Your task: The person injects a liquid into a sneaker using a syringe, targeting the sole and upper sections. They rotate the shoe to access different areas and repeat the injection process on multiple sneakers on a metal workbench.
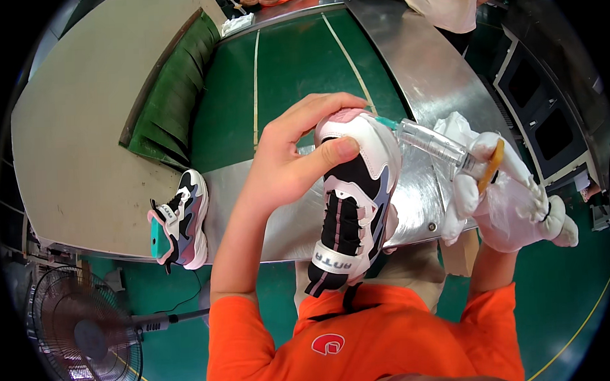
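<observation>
Left hand (pixel 287 161) is closed round the toe end of a white, black and pink sneaker (pixel 356 202) — thumb pressed on the upper, fingers curled over the tip. The shoe is held off the counter (pixel 408 73), in front of the person's chest, long axis running from toe (far, upper) to heel (near, lower, toward the orange shirt).

Right hand (pixel 513 196), in a thin white glove, is wrapped tight round a clear syringe (pixel 431 140); an orange band or strip crosses the glove near the thumb (cannot tell what it is). The syringe lies to the right of the shoe, its barrel slanting up and left, and its green tip meets the shoe's upper edge near the toe — touching or just short, hard to tell. The right hand is the nearer one to the syringe; the left bears the shoe alone.

Surface: curved sheet-metal counter beside a green belt. A second sneaker (pixel 182 225) with a teal insert stands at the counter's near edge, well to the left. White cloth (pixel 457 128) lies behind the syringe. Floor fan (pixel 82 336) lower left; other people at the far end.
</observation>
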Action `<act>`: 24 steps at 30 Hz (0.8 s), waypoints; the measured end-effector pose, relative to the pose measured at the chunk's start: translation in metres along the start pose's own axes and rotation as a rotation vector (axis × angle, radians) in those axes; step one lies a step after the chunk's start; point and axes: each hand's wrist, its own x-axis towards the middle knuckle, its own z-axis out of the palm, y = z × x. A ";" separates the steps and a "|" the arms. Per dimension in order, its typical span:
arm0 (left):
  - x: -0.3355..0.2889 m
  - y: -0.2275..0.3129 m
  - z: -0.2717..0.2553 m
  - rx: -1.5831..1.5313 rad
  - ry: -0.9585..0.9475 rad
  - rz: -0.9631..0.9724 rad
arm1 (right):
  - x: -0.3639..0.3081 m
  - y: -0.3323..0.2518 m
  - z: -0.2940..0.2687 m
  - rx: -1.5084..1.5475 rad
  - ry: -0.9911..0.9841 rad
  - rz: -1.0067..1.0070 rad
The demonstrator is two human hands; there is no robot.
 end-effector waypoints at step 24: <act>-0.011 -0.009 -0.001 -0.090 0.100 -0.001 | 0.011 0.008 -0.012 -0.138 0.114 -0.051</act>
